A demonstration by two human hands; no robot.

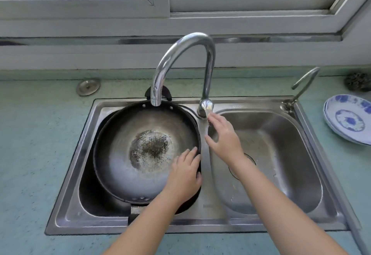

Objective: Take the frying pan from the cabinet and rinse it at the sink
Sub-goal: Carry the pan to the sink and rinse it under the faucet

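A dark round frying pan [128,134] lies tilted in the left basin of a steel double sink [70,200], with a frothy puddle of water at its centre. Its black handle sticks out behind the tap. My left hand [184,176] holds the pan's right rim, fingers lying inside and thumb hooked over the outside. My right hand [223,136] reaches across the divider, its straight fingertips touching the tap lever [206,111]. The curved chrome spout [156,98] ends above the pan's far rim. I cannot make out a stream of water.
The right basin [281,154] holds only its drain. A small second tap [303,86] stands at the sink's back right corner. Blue-and-white plates [349,120] and a steel scourer [359,81] sit on the green counter at right. A window ledge runs behind.
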